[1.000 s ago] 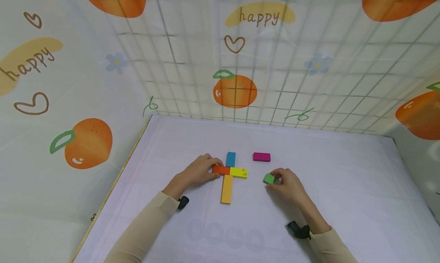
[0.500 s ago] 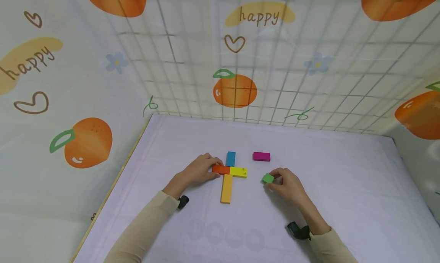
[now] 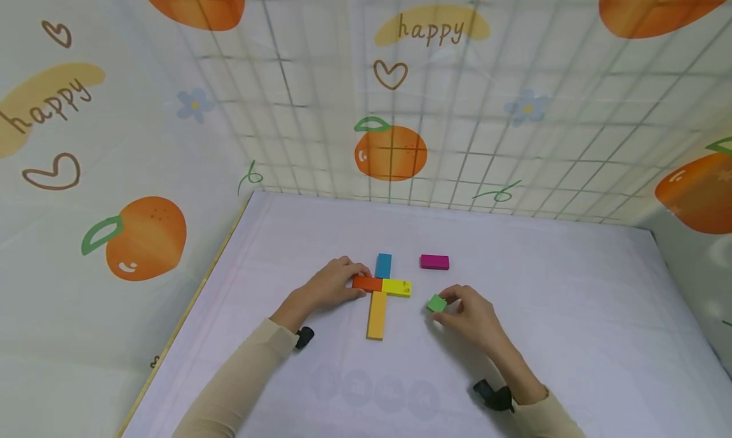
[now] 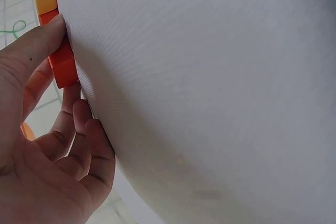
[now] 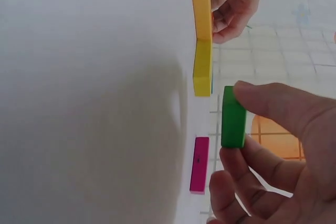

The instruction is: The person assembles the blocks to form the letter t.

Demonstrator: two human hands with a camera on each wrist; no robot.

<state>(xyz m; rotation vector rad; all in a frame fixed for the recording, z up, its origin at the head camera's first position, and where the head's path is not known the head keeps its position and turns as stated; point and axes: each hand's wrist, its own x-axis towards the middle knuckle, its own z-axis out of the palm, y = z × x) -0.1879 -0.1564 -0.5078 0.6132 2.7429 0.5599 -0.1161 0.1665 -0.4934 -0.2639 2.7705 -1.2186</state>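
My left hand (image 3: 332, 287) pinches the left end of a red-orange block (image 3: 368, 284), which lies against a yellow block (image 3: 397, 288). Above that joint stands a blue block (image 3: 384, 266), and below it a longer orange block (image 3: 376, 315) extends toward me. In the left wrist view the thumb rests on the red-orange block (image 4: 63, 64). My right hand (image 3: 471, 317) holds a green block (image 3: 436, 303) between thumb and fingers, to the right of the yellow block. The right wrist view shows the green block (image 5: 233, 117) apart from the yellow one (image 5: 202, 69).
A magenta block (image 3: 434, 262) lies behind the green one, right of the blue block. The white table (image 3: 572, 285) meets a patterned cloth wall (image 3: 320, 139) at the back. Black straps sit near both wrists.
My right hand has moved a little left and toward me, carrying the green block nearer the yellow one. The left hand and the joined blocks have stayed in place.
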